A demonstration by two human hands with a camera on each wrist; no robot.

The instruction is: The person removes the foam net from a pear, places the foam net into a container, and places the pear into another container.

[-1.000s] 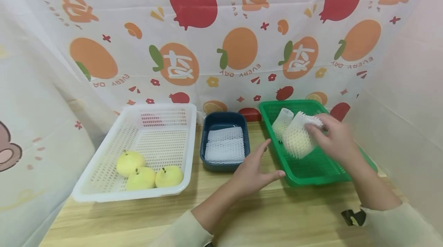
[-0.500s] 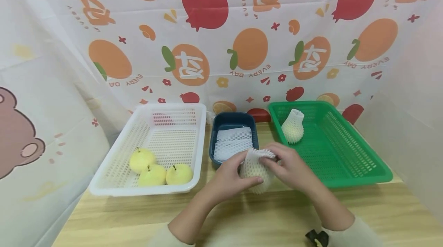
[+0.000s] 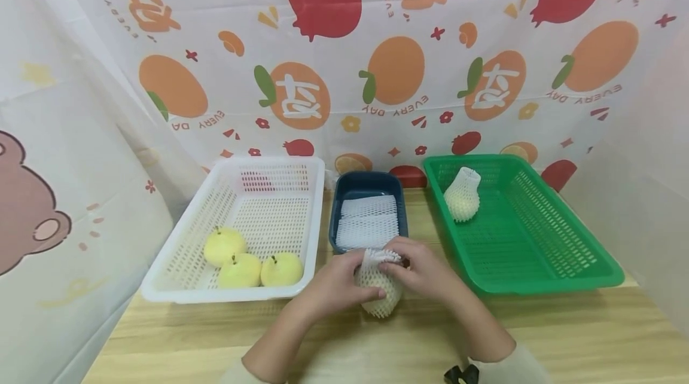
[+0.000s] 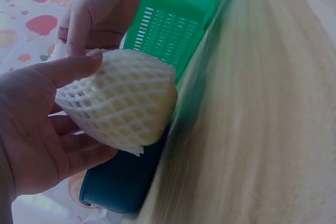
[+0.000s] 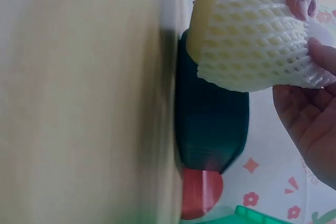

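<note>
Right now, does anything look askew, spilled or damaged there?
Only the foam net in the fingers: its edge looks uneven, leaving one end of the yellow fruit bare. Nothing appears spilled or damaged.

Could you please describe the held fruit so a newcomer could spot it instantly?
A dark blue box stands between a white basket and a green basket. In front of it, the left hand and right hand hold a yellow fruit in a white net. Unlike the three bare fruits and the other netted one, it is outside both baskets.
</note>
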